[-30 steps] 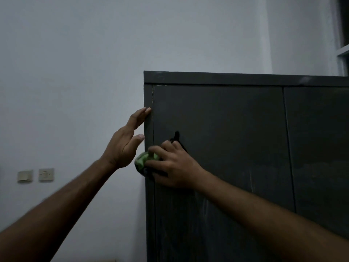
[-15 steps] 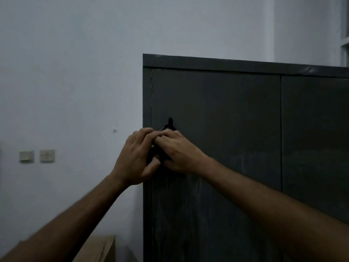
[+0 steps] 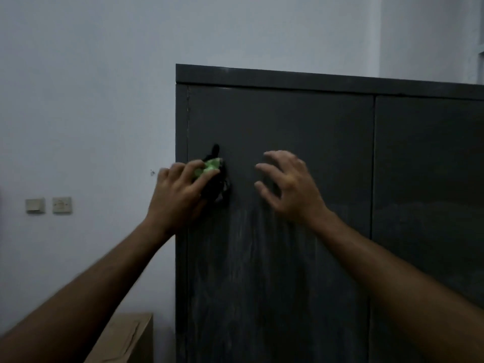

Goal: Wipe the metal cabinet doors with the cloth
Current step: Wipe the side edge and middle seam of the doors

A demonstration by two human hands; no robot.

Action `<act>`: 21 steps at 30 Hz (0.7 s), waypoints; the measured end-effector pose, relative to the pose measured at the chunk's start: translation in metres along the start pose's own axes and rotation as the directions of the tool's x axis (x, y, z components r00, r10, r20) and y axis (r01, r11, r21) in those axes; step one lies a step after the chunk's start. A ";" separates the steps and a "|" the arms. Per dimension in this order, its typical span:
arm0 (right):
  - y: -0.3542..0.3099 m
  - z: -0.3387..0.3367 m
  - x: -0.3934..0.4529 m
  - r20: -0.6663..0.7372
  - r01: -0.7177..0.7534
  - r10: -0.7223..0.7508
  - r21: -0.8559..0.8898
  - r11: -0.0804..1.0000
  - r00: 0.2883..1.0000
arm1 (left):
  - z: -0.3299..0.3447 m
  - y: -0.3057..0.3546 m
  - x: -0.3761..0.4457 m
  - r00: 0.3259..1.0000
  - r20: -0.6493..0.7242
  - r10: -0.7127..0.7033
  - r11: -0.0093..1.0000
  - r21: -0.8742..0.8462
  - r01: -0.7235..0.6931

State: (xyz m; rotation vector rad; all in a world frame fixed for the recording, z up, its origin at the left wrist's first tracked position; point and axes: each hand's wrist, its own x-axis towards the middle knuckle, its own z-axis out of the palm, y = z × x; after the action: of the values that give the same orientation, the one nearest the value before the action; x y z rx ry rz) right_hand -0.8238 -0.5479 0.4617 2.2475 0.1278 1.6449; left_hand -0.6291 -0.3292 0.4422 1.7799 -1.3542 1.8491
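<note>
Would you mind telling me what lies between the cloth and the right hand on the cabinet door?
In the head view, only bare dark door separates the cloth, held by the left hand, from the right hand.

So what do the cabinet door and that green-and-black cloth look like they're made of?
Cabinet door: probably painted sheet metal, dark grey with a dull sheen; flat panel, thin seams, pale streaks low down. Cloth: soft fabric, crumpled and bunched under the left hand; weave too dim to tell.

Dark metal cabinet point(image 3: 288, 258) stands against the wall; cloth point(image 3: 212, 166) pressed on its door.
</note>
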 end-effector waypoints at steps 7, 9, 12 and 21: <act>0.083 -0.035 -0.040 0.097 -0.212 0.221 -0.090 0.973 0.970 | 0.019 0.041 -0.065 0.920 0.024 0.391 0.920 -0.023 -0.390; 0.097 -0.040 -0.049 0.150 -0.162 0.171 -0.074 0.984 0.974 | 0.015 0.032 -0.062 0.887 0.085 0.454 0.890 -0.005 -0.456; 0.111 -0.048 -0.054 0.140 -0.140 0.137 0.016 0.990 0.981 | 0.010 0.023 -0.024 0.997 0.001 -0.083 0.996 0.041 0.083; 0.139 -0.050 -0.079 0.092 -0.191 0.195 -0.047 0.980 0.977 | 0.035 0.081 -0.040 0.896 0.128 0.425 0.902 0.020 -0.430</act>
State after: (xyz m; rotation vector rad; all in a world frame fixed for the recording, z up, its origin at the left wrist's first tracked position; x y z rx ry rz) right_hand -0.9140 -0.6882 0.4498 2.3684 -0.1497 1.6130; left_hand -0.6544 -0.3818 0.3651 1.7441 -1.8907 2.0216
